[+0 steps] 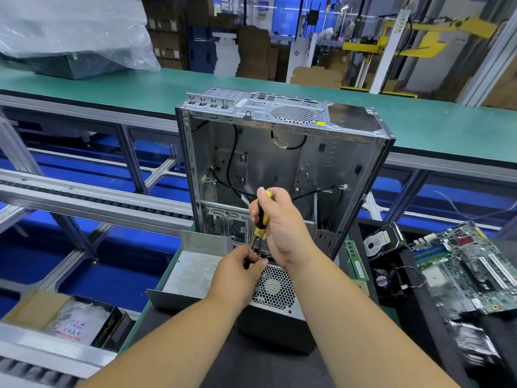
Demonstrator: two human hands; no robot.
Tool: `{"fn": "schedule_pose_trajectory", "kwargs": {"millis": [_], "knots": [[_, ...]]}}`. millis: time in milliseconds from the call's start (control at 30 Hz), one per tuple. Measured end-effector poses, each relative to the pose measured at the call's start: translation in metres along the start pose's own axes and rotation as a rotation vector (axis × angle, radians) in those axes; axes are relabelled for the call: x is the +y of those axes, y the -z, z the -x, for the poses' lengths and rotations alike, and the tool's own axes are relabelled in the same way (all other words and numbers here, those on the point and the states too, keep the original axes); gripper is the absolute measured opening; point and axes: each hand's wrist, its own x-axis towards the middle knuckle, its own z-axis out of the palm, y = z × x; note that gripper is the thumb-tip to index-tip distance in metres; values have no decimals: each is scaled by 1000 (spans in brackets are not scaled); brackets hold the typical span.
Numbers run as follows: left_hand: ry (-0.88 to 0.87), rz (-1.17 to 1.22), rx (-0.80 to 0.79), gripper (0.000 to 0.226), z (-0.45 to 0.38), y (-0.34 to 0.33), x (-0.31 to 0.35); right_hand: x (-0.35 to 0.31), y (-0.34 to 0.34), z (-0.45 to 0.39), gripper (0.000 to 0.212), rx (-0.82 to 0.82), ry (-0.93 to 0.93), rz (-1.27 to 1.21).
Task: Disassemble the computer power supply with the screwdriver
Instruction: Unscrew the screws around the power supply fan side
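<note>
The power supply [275, 292], a grey metal box with a honeycomb fan grille, sat directly beneath both hands, with the screwdriver's [261, 219] thin shaft standing nearly upright on its top edge. The right hand [282, 228] was curled around the black-and-yellow handle, thumb up, while the left hand [240, 271] reached in from below with its fingertips pinched at the shaft's tip. Just beyond the fingers stood the emptied, bare steel computer case [282, 152].
</note>
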Motion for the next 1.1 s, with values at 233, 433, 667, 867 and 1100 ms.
{"fn": "schedule_pose_trajectory", "kwargs": {"millis": [233, 433, 667, 867, 1100], "knots": [[-4, -7, 6, 25, -2, -1, -3, -3, 6, -1, 21, 51, -14, 11], [-4, 15, 6, 26, -1, -2, -3, -9, 6, -1, 44, 26, -71, -129], [-7, -22, -3, 28, -3, 0, -6, -10, -5, 0, 35, -3, -74, 0], [-9, -33, 3, 27, -3, -1, -6, -4, 3, 0, 19, 19, -8, -10], [-15, -45, 7, 26, -4, -1, -7, -5, 9, -3, 36, 1, -36, -41]]}}
